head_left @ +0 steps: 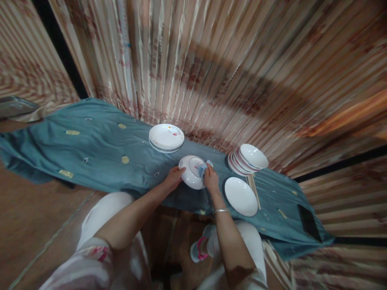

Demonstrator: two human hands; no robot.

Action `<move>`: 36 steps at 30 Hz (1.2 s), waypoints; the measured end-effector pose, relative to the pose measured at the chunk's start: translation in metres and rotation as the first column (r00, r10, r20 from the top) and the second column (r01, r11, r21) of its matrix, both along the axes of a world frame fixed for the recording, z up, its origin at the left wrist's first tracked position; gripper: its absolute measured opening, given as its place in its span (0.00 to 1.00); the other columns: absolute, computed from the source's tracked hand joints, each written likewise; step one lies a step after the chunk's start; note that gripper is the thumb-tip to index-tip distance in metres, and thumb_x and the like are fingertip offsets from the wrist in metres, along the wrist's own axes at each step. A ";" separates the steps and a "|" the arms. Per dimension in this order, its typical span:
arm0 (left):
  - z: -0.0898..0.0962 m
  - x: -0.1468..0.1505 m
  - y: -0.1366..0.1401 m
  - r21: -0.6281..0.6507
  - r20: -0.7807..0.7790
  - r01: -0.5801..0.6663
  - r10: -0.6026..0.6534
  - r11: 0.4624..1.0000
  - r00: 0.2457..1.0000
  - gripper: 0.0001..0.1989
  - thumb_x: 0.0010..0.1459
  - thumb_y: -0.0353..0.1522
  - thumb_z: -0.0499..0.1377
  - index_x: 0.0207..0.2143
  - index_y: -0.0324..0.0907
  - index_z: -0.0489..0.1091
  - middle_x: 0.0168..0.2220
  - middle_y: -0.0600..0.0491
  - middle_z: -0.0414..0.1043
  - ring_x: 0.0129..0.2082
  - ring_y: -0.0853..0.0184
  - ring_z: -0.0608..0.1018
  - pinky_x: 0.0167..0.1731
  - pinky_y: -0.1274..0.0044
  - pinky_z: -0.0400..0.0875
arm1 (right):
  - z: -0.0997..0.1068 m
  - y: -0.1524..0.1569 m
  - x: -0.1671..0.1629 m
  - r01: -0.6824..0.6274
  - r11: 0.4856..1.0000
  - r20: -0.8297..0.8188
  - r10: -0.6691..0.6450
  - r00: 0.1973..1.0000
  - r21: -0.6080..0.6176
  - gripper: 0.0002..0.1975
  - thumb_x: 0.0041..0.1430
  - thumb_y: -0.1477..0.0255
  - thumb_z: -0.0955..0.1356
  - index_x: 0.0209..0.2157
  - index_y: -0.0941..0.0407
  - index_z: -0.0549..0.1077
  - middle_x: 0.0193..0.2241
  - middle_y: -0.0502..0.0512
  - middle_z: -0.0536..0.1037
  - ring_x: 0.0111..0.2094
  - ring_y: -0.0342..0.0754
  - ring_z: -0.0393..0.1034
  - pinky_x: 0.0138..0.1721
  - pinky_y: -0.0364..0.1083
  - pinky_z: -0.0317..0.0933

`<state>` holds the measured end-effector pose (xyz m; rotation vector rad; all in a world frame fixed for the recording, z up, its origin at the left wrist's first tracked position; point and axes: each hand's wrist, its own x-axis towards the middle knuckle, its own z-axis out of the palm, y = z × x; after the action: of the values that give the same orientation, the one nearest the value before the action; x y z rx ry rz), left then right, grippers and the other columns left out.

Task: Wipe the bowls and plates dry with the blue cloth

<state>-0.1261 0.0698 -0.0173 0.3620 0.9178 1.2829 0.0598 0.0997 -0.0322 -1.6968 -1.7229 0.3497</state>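
My left hand (175, 178) grips the left edge of a white plate (190, 177), which is tilted so that its underside with a foot ring faces me. A light blue cloth (202, 169) is pinched in my right hand (211, 179) and pressed against the plate's right side. Behind the held plate, to the left, stands a stack of white plates (166, 137) with a floral print on the top one. Right of my right hand lies another white plate (241, 196). Beyond it a stack of white bowls (252, 157) leans to one side.
Pale wooden chopsticks (254, 190) lie between the bowls and the right plate. A dark phone (308, 222) rests near the right end of the teal tablecloth (102, 153). A patterned curtain (193, 72) hangs close behind the table, with dark poles at both sides.
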 end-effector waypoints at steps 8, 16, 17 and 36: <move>0.003 -0.001 -0.001 0.006 0.000 -0.005 0.005 1.000 1.000 0.13 0.38 0.30 0.73 0.25 0.34 0.74 0.20 0.52 0.74 0.21 0.69 0.74 0.26 0.75 0.71 | -0.017 -0.031 -0.004 0.071 0.987 -0.021 -0.068 0.997 0.146 0.23 0.66 0.70 0.54 0.55 0.60 0.70 0.54 0.67 0.76 0.55 0.52 0.71 0.57 0.53 0.64; 0.001 0.001 0.001 -0.004 0.001 -0.027 0.027 1.000 1.000 0.11 0.38 0.28 0.73 0.24 0.35 0.74 0.21 0.52 0.74 0.22 0.67 0.74 0.27 0.75 0.70 | -0.020 -0.053 -0.014 0.075 0.980 -0.096 -0.058 0.994 0.185 0.24 0.67 0.68 0.54 0.57 0.61 0.67 0.56 0.70 0.73 0.59 0.55 0.67 0.59 0.58 0.60; 0.001 0.001 0.001 -0.006 0.002 -0.030 0.030 1.000 1.000 0.11 0.38 0.28 0.73 0.24 0.35 0.73 0.20 0.52 0.74 0.22 0.67 0.74 0.26 0.75 0.70 | -0.020 -0.057 -0.015 0.075 0.981 -0.107 -0.057 0.993 0.178 0.25 0.67 0.67 0.54 0.58 0.62 0.67 0.57 0.71 0.72 0.60 0.55 0.66 0.59 0.58 0.60; -0.002 0.000 -0.001 0.054 0.024 0.002 -0.004 0.999 1.000 0.15 0.35 0.31 0.74 0.26 0.34 0.75 0.22 0.50 0.76 0.22 0.67 0.75 0.26 0.75 0.71 | -0.011 -0.109 -0.059 -0.058 0.983 -0.055 0.068 0.996 0.175 0.25 0.69 0.69 0.55 0.64 0.60 0.63 0.66 0.67 0.59 0.69 0.55 0.50 0.66 0.62 0.51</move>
<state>-0.1257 0.0687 -0.0188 0.3892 0.8629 1.3086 0.0008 -0.0093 -0.0435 -1.4954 -1.7135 0.2687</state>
